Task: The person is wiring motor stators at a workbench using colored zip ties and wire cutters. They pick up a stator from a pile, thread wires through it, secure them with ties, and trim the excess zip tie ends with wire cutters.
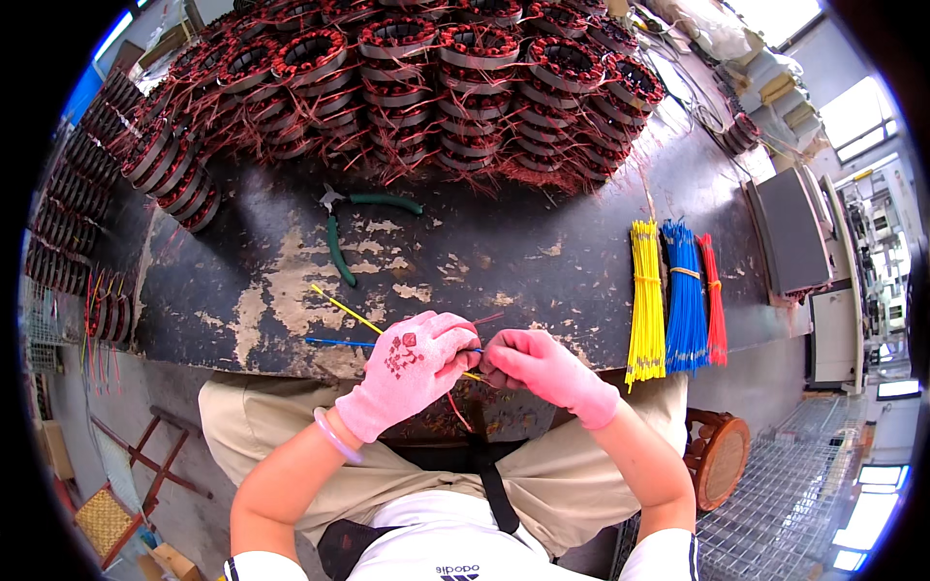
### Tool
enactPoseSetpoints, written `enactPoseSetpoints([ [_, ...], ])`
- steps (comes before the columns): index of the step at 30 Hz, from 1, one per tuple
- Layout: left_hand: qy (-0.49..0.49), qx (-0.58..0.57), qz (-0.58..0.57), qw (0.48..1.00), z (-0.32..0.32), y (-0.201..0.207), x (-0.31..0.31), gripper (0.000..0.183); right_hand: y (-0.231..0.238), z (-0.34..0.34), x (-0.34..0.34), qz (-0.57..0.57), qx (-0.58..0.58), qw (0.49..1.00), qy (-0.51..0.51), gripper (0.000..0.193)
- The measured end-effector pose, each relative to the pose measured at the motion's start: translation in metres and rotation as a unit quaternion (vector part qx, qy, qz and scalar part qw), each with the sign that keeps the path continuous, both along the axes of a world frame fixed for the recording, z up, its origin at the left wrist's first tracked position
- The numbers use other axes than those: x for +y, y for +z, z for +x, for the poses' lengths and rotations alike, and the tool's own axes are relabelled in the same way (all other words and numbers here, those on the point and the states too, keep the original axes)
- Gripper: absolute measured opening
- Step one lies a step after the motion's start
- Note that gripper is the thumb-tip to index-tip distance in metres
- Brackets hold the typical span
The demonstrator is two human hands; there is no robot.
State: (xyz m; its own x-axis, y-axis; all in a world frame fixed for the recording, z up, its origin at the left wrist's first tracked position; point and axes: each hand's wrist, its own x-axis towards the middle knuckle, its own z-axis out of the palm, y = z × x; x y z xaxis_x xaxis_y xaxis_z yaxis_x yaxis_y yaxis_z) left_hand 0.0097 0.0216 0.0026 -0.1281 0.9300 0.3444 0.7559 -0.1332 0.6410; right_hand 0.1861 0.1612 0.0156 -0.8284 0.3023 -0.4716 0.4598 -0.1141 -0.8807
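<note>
Both hands wear pink gloves and meet at the table's near edge. My left hand (415, 363) is closed on wires. A yellow wire (344, 308) and a blue wire (334, 342) stick out to its left, and thin dark red strands (489, 318) show above the fingers. Between the hands a short bit of blue is visible, where my right hand (547, 373) pinches with thumb and finger. A red wire (459, 412) hangs below them. Whatever else the fingers cover is hidden. Beyond the hands, green-handled cutting pliers (334, 208) lie spread on the table.
Bundles of yellow wires (646, 300), blue wires (684, 295) and red wires (714, 300) lie at the right. Stacked motor stators (475, 48) with red windings fill the table's back, with more stator stacks (165, 174) at the left. A grey box (790, 232) stands at the right edge.
</note>
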Motion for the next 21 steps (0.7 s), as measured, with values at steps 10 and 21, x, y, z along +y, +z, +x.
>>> enactPoseSetpoints([
  [10,-0.018,0.002,0.0,1.0,0.0,0.002,0.002,0.02,0.002,-0.007,-0.006,0.127,0.005,0.991,-0.035,0.019],
  [21,-0.007,-0.013,-0.005,1.0,0.002,0.002,0.001,0.019,-0.013,0.006,-0.013,0.576,0.123,0.807,0.045,0.024],
])
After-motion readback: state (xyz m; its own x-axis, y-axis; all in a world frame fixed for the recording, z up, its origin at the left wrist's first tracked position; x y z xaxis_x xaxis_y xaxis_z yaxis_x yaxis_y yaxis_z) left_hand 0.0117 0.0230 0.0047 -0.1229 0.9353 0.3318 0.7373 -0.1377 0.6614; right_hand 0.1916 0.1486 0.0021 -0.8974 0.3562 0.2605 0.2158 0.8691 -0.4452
